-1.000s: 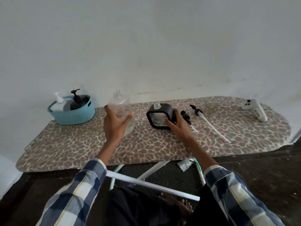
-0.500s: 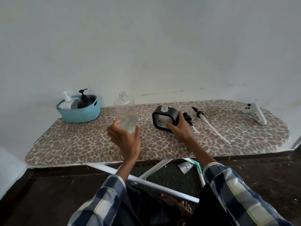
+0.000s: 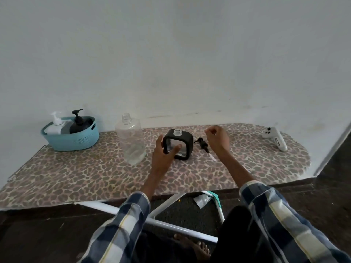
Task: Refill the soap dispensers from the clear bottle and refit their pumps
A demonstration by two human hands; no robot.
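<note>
My checked sleeves [image 3: 131, 215] come up from the bottom edge; under them my bare foot [image 3: 193, 247] rests by the white legs [image 3: 171, 227] of the ironing board; the leopard-print board cover [image 3: 79, 179] carries everything; near its middle my left hand [image 3: 163, 152] grips the square black-framed dispenser [image 3: 178, 147], thumb on the clear front face and fingers [image 3: 159, 143] round its left side; the dispenser stands upright with its neck open and no pump fitted; just right of it a black pump [image 3: 203, 144] lies flat on the cover, its tube running toward the near edge; above that pump my right hand [image 3: 217, 138] is raised off the cover, its fingers [image 3: 210, 132] curled in, pinching something thin and pale; I cannot tell what it is; just left of the dispenser the clear bottle [image 3: 131, 139] stands upright, uncapped, with a little liquid at the bottom, apart from my left hand; at the far left corner a blue basket [image 3: 76, 139] holds a white pump bottle [image 3: 56, 125] and a black pump bottle [image 3: 79, 122], both with pumps on; toward the far right end a white controller [image 3: 274, 137] lies on the cover, well apart from the rest; behind the board rises a plain pale wall [image 3: 171, 54].
</note>
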